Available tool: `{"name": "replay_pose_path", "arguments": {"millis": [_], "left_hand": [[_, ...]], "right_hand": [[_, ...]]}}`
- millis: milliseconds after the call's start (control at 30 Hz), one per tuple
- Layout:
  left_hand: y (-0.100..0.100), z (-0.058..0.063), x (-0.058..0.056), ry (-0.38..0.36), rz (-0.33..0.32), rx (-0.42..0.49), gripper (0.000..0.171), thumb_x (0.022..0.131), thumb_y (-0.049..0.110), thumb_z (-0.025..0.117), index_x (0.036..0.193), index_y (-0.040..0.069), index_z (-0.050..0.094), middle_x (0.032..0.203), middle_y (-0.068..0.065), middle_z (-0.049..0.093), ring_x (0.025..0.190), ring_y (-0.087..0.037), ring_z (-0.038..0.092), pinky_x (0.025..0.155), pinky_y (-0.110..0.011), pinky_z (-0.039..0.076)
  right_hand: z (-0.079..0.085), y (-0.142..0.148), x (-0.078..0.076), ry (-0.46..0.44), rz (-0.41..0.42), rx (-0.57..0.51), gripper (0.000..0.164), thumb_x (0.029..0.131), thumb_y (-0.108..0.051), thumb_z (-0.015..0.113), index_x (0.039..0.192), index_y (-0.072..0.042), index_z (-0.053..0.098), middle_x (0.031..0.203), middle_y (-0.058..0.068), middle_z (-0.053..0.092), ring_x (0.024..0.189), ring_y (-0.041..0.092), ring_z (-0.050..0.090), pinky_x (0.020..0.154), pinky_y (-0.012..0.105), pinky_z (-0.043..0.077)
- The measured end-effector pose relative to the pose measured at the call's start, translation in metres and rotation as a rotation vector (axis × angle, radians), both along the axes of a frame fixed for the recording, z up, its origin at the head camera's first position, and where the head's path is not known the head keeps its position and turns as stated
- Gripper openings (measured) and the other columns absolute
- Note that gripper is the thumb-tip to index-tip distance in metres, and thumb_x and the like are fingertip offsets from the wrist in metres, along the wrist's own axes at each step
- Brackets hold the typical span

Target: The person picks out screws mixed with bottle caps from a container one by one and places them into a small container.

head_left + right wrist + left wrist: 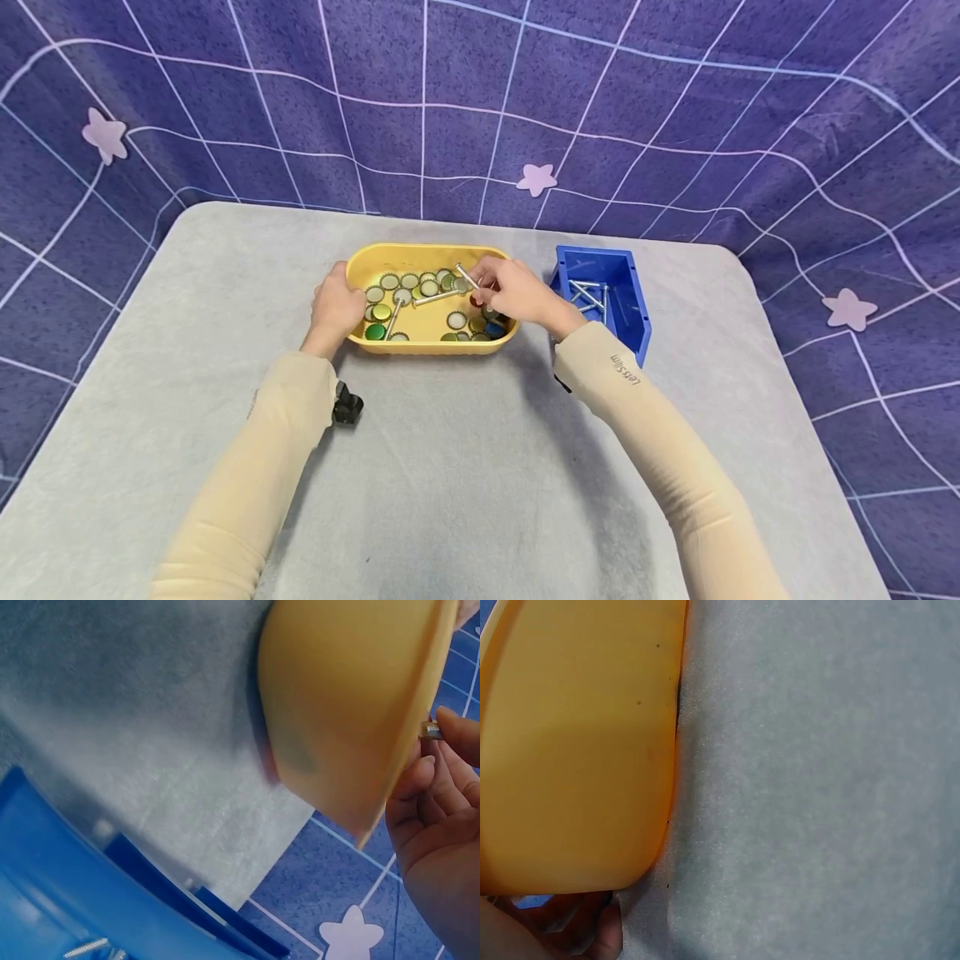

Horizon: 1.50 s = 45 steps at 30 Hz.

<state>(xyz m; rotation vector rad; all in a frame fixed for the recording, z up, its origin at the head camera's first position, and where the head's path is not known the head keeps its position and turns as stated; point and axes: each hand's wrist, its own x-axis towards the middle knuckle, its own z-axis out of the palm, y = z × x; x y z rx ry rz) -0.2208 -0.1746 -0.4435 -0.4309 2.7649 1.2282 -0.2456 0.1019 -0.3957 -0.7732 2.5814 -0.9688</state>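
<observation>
My right hand (517, 290) is over the right part of a yellow plastic tub (431, 347), pinching a long silver bolt (467, 275) between thumb and fingers. In the right wrist view, one end of that bolt (431, 730) shows at the fingertips, close to the tub's rim. At the tub's left end, my left hand (335, 304) grips the rim; its curled fingers (607, 930) show against the outer wall in the left wrist view. Many bottle caps (428, 288) lie inside the tub, silver, gold, green and blue, with two more bolts (437, 298) among them.
A blue plastic bin (636, 312) stands to the right of the tub, under and beyond my right forearm, with several silver bolts (589, 293) in it. Grey cloth covers the table (450, 483). Behind it hangs a purple curtain (375, 75) with a line grid and stars.
</observation>
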Motion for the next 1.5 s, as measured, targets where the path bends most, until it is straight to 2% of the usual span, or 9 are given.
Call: {"name": "replay_pose_path", "arguments": {"millis": [200,367,533,667,800,933,1233,1500], "left_hand": [[0.0,0.0,-0.001,-0.005,0.008,0.002,0.058,0.09,0.005,0.04,0.148,0.003,0.034,0.139,-0.025,0.051,0.122,-0.043,0.051,0.105,-0.057,0.042],[0.001,0.001,0.0,-0.009,0.008,0.001,0.058,0.091,0.005,0.039,0.148,0.003,0.034,0.138,-0.026,0.051,0.121,-0.044,0.051,0.105,-0.057,0.042],[0.002,0.001,0.0,-0.008,0.006,0.001,0.058,0.091,0.005,0.039,0.148,0.003,0.033,0.138,-0.026,0.051,0.12,-0.044,0.052,0.104,-0.056,0.043],[0.001,0.002,0.0,-0.012,0.006,0.003,0.058,0.091,0.005,0.038,0.149,0.003,0.033,0.138,-0.026,0.051,0.12,-0.043,0.052,0.103,-0.056,0.044],[0.002,0.001,0.0,-0.02,0.007,0.006,0.058,0.092,0.005,0.038,0.15,0.003,0.032,0.138,-0.026,0.051,0.119,-0.043,0.053,0.103,-0.055,0.045],[0.002,0.002,0.001,-0.019,0.007,0.005,0.058,0.092,0.005,0.038,0.149,0.003,0.032,0.139,-0.026,0.051,0.12,-0.043,0.052,0.104,-0.056,0.044],[0.003,0.001,0.001,-0.018,0.01,0.01,0.057,0.092,0.005,0.039,0.148,0.002,0.033,0.137,-0.026,0.052,0.119,-0.043,0.053,0.104,-0.055,0.044],[0.002,-0.001,0.0,-0.017,0.005,-0.004,0.057,0.092,0.005,0.038,0.148,0.002,0.033,0.138,-0.027,0.052,0.121,-0.044,0.053,0.104,-0.056,0.043]], "right_hand": [[0.008,0.006,-0.003,0.048,0.013,0.004,0.024,0.093,-0.009,0.06,0.115,0.001,0.063,0.098,0.016,0.075,0.081,0.018,0.067,0.07,0.025,0.048],[0.013,0.01,-0.003,0.045,0.003,0.014,0.025,0.094,-0.01,0.058,0.117,0.0,0.063,0.099,0.015,0.075,0.088,0.026,0.068,0.073,0.027,0.048],[0.02,0.016,-0.002,0.045,-0.014,0.03,0.028,0.095,-0.011,0.058,0.12,-0.001,0.061,0.101,0.016,0.074,0.085,0.025,0.066,0.071,0.028,0.046],[0.026,0.023,-0.003,0.09,-0.037,0.036,0.027,0.095,-0.013,0.059,0.12,-0.003,0.063,0.101,0.015,0.074,0.08,0.019,0.062,0.071,0.028,0.046],[0.03,0.031,-0.004,0.137,-0.058,0.026,0.024,0.094,-0.012,0.06,0.116,-0.004,0.065,0.096,0.013,0.074,0.075,0.018,0.059,0.067,0.028,0.045],[0.034,0.038,-0.005,0.131,-0.077,0.005,0.024,0.094,-0.01,0.059,0.116,-0.004,0.065,0.095,0.014,0.073,0.071,0.018,0.055,0.062,0.027,0.043],[0.044,0.052,-0.006,0.119,-0.135,-0.015,0.024,0.094,-0.009,0.059,0.117,-0.004,0.063,0.097,0.016,0.072,0.073,0.022,0.062,0.06,0.025,0.048],[0.052,0.076,-0.007,0.174,-0.184,0.018,0.021,0.093,-0.006,0.06,0.113,-0.002,0.063,0.095,0.016,0.072,0.077,0.022,0.065,0.066,0.024,0.047]]}}
